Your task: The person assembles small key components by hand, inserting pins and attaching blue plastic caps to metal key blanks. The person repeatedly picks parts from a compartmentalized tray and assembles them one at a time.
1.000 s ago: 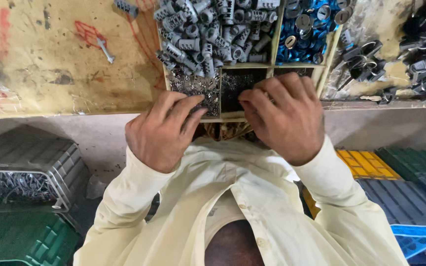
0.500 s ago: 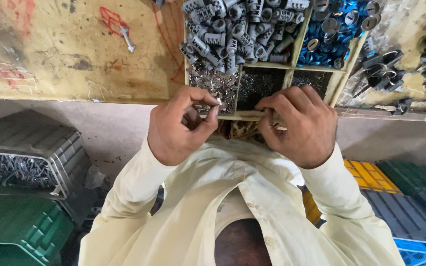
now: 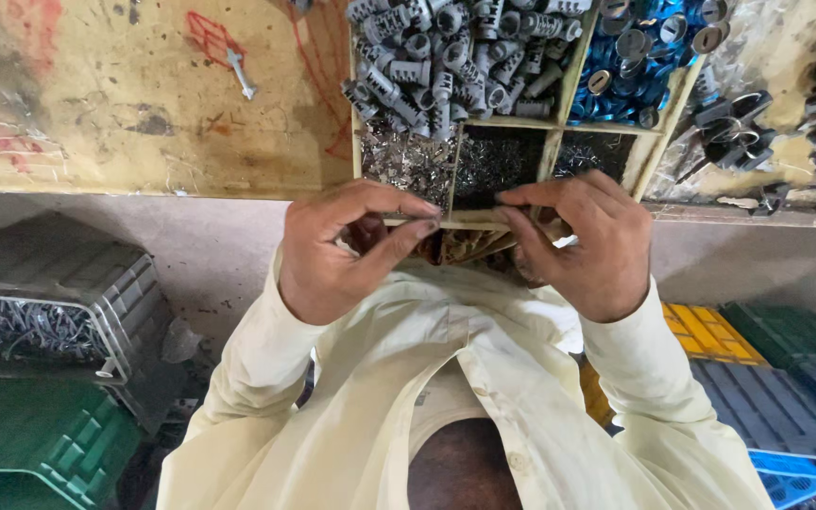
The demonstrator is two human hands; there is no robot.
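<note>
Both hands meet at the near edge of the wooden divided tray (image 3: pixel 507 121), at about 12 o'clock from the person's chest. The left hand (image 3: pixel 342 250) is curled, thumb and forefinger pinched together; what it grips is too small to tell. The right hand (image 3: pixel 583 246) is curled likewise, its fingertips touching the left's. Grey metal cylinders (image 3: pixel 450 57) fill one compartment at 12 o'clock, blue parts (image 3: pixel 630 57) lie at 1 o'clock. A grey crate (image 3: pixel 49 293) stands at 9 o'clock.

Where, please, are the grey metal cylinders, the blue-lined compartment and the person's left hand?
Grey metal cylinders (image 3: pixel 455 57), head view, middle of the heap.
Blue-lined compartment (image 3: pixel 630 52), head view, among its round parts.
Left hand (image 3: pixel 332 260), head view, back of hand.
</note>
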